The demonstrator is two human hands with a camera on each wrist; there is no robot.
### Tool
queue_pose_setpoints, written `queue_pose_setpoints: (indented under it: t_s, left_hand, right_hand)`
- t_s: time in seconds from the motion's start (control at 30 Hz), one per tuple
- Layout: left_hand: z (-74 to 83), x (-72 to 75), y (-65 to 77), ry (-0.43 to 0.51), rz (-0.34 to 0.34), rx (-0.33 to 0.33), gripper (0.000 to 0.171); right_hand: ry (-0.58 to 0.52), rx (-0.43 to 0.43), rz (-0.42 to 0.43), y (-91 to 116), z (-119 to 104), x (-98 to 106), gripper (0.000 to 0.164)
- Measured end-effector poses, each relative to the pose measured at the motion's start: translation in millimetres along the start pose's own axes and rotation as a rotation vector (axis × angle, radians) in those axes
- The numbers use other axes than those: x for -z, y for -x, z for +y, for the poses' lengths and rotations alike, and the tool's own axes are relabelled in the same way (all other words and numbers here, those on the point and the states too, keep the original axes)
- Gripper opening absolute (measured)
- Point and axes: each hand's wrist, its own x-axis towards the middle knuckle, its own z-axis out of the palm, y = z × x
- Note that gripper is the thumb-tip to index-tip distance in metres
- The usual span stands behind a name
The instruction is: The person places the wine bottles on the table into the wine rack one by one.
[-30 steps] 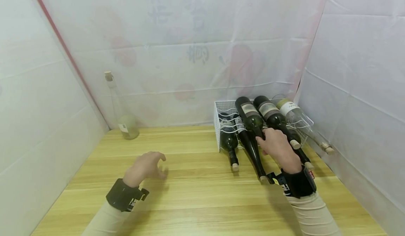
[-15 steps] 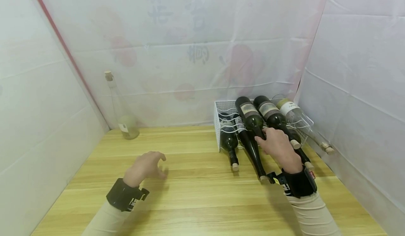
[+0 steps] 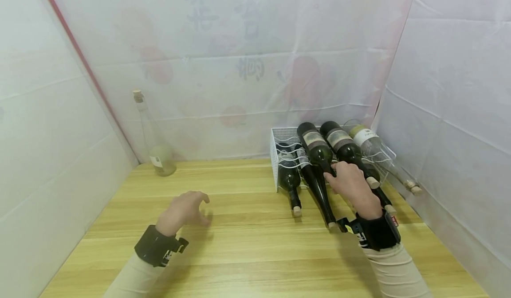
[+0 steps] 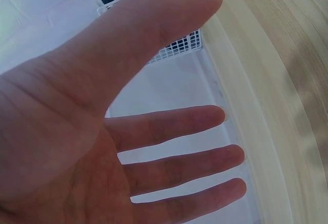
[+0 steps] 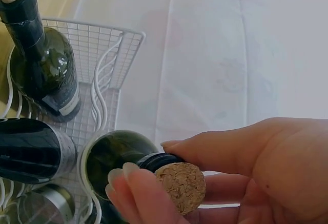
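Observation:
My right hand (image 3: 352,186) grips the neck of a dark green wine bottle (image 3: 314,143), which lies on the upper tier of a white wire wine rack (image 3: 274,162). From the right wrist camera, the thumb and fingers close round this neck just behind its cork (image 5: 180,185). The bottle's base points to the back wall and its neck slopes toward me. Over the wooden table, my left hand (image 3: 184,210) hovers with fingers apart, holding nothing; the left wrist view shows its bare palm (image 4: 56,152).
Beside the held bottle lie another dark bottle (image 3: 339,139) and a clear bottle (image 3: 371,143). Several dark bottles fill the lower tier, one (image 3: 317,194) jutting well forward. A clear corked bottle (image 3: 161,160) stands upright at back left. White sheeting (image 3: 223,89) encloses the table (image 3: 239,245).

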Motion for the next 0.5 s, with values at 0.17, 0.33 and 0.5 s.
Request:
queue_pose_setpoints:
  t_s: [0.17, 0.33, 0.5]
  left_hand:
    - [0.1, -0.2, 0.4, 0.002, 0.003, 0.000, 0.066]
    - [0.3, -0.2, 0.8, 0.002, 0.005, 0.001, 0.065]
    - [0.6, 0.5, 0.9, 0.005, 0.004, 0.005, 0.065]
  right_hand:
    - [0.003, -0.009, 0.003, 0.4, -0.3, -0.4, 0.051]
    - [0.004, -0.017, 0.011, -0.1, -1.5, -0.6, 0.052]
    - [0.013, -0.014, 0.030, -1.2, -1.3, -1.0, 0.054]
